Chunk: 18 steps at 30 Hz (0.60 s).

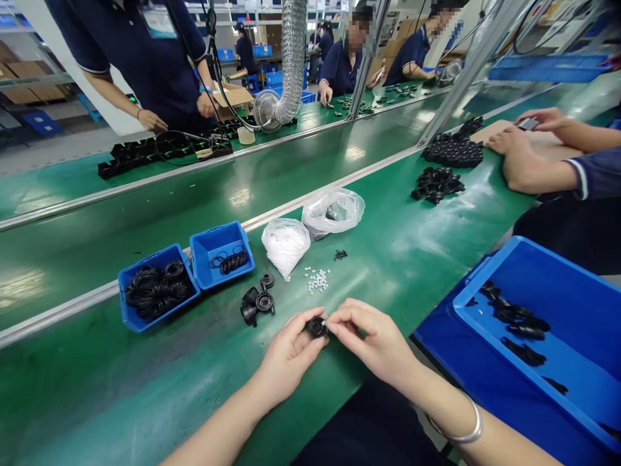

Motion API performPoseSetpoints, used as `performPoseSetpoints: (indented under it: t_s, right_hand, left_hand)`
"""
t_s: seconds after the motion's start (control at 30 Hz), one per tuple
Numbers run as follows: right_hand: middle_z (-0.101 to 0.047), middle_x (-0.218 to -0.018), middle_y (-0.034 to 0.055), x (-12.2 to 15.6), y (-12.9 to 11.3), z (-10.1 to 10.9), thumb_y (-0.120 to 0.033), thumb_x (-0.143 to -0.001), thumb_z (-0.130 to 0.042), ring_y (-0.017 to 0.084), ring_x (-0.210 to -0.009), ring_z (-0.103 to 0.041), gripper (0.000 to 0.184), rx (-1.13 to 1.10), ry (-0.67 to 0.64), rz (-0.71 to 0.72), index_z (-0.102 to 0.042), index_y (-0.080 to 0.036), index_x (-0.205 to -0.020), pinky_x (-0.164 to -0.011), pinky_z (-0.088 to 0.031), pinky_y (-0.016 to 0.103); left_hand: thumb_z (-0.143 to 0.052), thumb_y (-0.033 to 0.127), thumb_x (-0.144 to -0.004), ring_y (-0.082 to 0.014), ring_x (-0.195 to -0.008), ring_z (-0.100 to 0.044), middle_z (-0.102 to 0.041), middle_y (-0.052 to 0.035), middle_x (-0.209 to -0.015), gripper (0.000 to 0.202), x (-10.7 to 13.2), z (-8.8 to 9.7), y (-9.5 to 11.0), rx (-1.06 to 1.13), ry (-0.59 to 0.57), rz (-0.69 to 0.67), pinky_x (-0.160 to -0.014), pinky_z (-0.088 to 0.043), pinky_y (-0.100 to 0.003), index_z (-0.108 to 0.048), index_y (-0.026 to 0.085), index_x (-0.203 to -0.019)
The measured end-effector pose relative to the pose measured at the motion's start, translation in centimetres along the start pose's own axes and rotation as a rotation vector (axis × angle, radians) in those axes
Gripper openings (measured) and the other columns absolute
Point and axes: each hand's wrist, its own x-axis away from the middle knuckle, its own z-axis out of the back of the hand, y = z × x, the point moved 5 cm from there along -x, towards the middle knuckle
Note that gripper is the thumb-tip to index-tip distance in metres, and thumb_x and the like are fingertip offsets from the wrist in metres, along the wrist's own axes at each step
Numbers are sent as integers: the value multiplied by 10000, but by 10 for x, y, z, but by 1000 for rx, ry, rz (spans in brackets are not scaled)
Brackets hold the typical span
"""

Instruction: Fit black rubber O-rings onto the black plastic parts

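Note:
My left hand (291,353) grips a round black plastic part (317,327) between thumb and fingers, its ringed face turned up. At the part's right edge, my right hand (366,333) pinches a tiny white piece (325,322), mostly covered by the fingertips. Just beyond my hands lie a scatter of small white pieces (317,280) and a little heap of tiny black pieces (340,255). Several similar black parts (259,301) are grouped left of them. Behind stand a clear bag of white pieces (286,246) and a second clear bag (339,210) with dark contents.
Two blue bins with black rings (158,291) (233,261) stand at left along the metal rail. A large blue crate (557,362) with black parts is at my right. A co-worker's hands (514,139) work at far right near piles of black parts (438,184).

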Motion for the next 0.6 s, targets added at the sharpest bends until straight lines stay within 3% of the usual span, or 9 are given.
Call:
performPoseSetpoints:
  t_s: [0.13, 0.3, 0.4, 0.5, 0.6]
  right_hand:
    - [-623, -846, 69, 11, -14, -13, -131, -943, -526, 180, -795, -585, 98, 287, -5, 234, -613, -168, -967, -709, -502, 317]
    - [-620, -802, 80, 15, -19, -21, -103, -942, -507, 186, -730, -555, 112, 511, 22, 334, -601, -158, -914, -639, -494, 318]
    - [-616, -785, 77, 16, -21, -23, -97, -943, -497, 188, -700, -538, 147, 588, 16, 370, -607, -173, -881, -617, -480, 329]
    - [-609, -769, 81, 18, -22, -26, -98, -942, -497, 198, -689, -526, 161, 653, -18, 398, -621, -170, -868, -605, -469, 348]
    - [-594, -741, 78, 19, -23, -28, -94, -936, -499, 206, -666, -519, 153, 672, -75, 433, -637, -147, -898, -576, -455, 359]
  left_hand:
    - [-602, 238, -900, -241, -1268, -534, -508, -85, -1380, 416, 1, 2, -4, -108, 10, -56, -1104, -412, -383, -541, 268, -1311]
    - [-563, 226, -905, -222, -1179, -581, -468, -106, -1381, 452, 4, 4, -4, -262, 22, -107, -1044, -463, -361, -515, 264, -1352]
    - [-540, 226, -909, -173, -970, -632, -479, -124, -1369, 494, 5, 6, -5, -364, 31, -120, -959, -506, -344, -480, 259, -1399]
    - [-529, 224, -910, -109, -720, -581, -495, -130, -1361, 520, 5, 7, -5, -450, 46, -132, -839, -537, -320, -458, 270, -1424]
    - [-518, 198, -907, -94, -630, -534, -537, -124, -1331, 530, 5, 7, -3, -536, 45, -166, -822, -529, -322, -456, 279, -1427]
